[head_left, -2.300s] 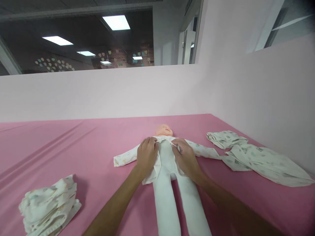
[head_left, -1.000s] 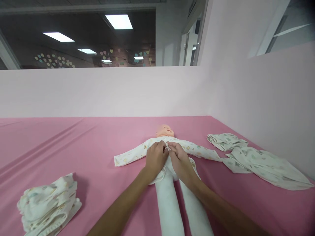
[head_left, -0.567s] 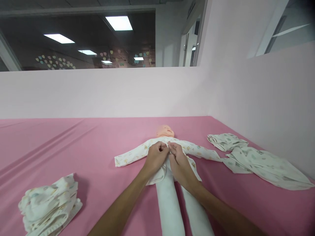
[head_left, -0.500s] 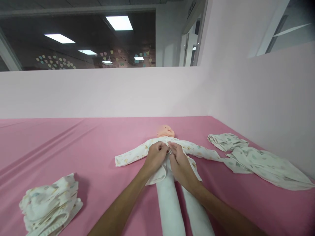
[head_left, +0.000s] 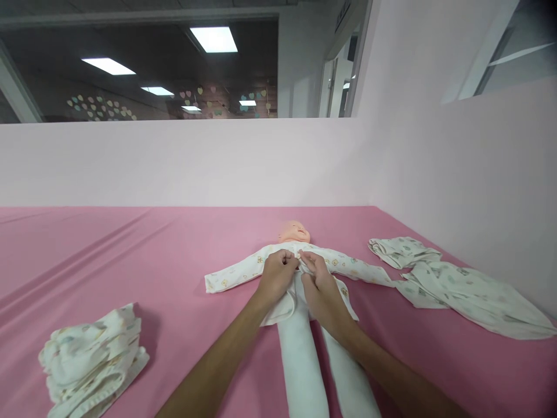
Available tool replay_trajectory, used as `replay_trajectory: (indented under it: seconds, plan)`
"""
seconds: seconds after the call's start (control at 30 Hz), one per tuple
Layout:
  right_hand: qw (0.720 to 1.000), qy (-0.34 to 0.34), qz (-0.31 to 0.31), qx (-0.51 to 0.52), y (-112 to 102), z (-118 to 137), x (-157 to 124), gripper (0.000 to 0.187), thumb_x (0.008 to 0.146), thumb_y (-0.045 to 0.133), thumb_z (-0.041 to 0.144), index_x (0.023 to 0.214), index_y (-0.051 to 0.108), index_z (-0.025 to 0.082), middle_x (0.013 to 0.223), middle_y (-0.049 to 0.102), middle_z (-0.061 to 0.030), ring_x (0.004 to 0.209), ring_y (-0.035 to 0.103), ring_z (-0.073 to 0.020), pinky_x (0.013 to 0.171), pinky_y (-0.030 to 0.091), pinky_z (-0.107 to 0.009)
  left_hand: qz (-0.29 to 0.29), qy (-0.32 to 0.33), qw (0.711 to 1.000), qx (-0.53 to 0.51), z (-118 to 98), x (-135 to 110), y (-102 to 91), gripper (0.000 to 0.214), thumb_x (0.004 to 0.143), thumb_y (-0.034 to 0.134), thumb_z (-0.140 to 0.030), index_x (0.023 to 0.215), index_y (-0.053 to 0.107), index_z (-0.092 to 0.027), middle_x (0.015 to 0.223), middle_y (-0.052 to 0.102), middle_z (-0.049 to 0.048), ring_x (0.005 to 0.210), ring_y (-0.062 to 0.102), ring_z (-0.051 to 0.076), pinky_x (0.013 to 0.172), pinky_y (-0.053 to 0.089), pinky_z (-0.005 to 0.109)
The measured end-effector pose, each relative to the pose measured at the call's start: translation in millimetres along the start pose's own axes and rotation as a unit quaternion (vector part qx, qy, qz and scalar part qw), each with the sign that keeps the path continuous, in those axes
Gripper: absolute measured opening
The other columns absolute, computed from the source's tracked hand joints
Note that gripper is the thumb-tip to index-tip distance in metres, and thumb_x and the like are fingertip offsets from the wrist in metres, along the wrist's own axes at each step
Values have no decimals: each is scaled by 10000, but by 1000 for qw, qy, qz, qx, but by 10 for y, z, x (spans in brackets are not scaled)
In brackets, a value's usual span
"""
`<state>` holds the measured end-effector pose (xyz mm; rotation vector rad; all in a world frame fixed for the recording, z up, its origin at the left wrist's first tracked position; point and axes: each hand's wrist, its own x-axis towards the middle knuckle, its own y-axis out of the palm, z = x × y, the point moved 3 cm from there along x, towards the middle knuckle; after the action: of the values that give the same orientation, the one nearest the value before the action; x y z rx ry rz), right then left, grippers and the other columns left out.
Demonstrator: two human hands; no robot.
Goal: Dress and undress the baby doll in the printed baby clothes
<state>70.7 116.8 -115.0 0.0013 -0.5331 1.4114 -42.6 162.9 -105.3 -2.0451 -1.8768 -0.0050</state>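
- Observed white long-sleeved baby shirt (head_left: 282, 307), small yellowish motifs, hem flared, on doll (head_left: 295, 232).
- Noted left hand (head_left: 281, 273) curled, pinching shirt front.
- Noted right hand (head_left: 322, 285) half-curled alongside; cannot confirm grip.

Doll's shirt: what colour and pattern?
The shirt is white with small, mostly yellowish prints; best seen in the head view.

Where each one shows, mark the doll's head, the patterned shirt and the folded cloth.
Doll's head (head_left: 294, 233): head view, middle of its visible part.
Patterned shirt (head_left: 336, 260): head view, picture-right sleeve near the shoulder.
Folded cloth (head_left: 93, 357): head view, upper folds.
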Motion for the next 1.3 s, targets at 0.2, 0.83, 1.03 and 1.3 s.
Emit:
replay_trajectory:
  seconds: [0.2,0.83,1.03,1.3]
  plan:
    - [998,17,-20,-55,10,-104,54,522,816,405,242,1332,473,194,1385,505,-88,1314,423,-258,1093,341,-493,6,1,1000,-4,-9,0,20,149,756,469,-244,622,437,-185,624,428,-54,603,384,96,565,315,229]
    - [991,-54,-9,-122,-15,-82,35,444,864,381,234,1282,526,198,1327,552,-56,1253,463,-217,1071,369,-417,9,2,999,50,-114,-53,-55,119,798,479,-276,777,550,-184,760,565,-4,697,510,132,637,403,252]
    - [969,-87,-40,-229,-120,-134,-37,343,852,503,326,1162,569,193,1214,565,-98,1146,493,-281,954,427,-466,59,17,964,258,-292,-233,-213,138,766,551,-341,793,505,-214,792,567,-17,726,507,158,590,344,264]
    - [961,-94,-49,-257,-314,-220,-72,171,877,455,258,745,553,210,791,575,-36,797,525,-212,756,439,-394,43,24,922,384,-376,-369,-129,114,730,408,-133,665,354,-209,672,522,-27,605,420,146,540,249,278]
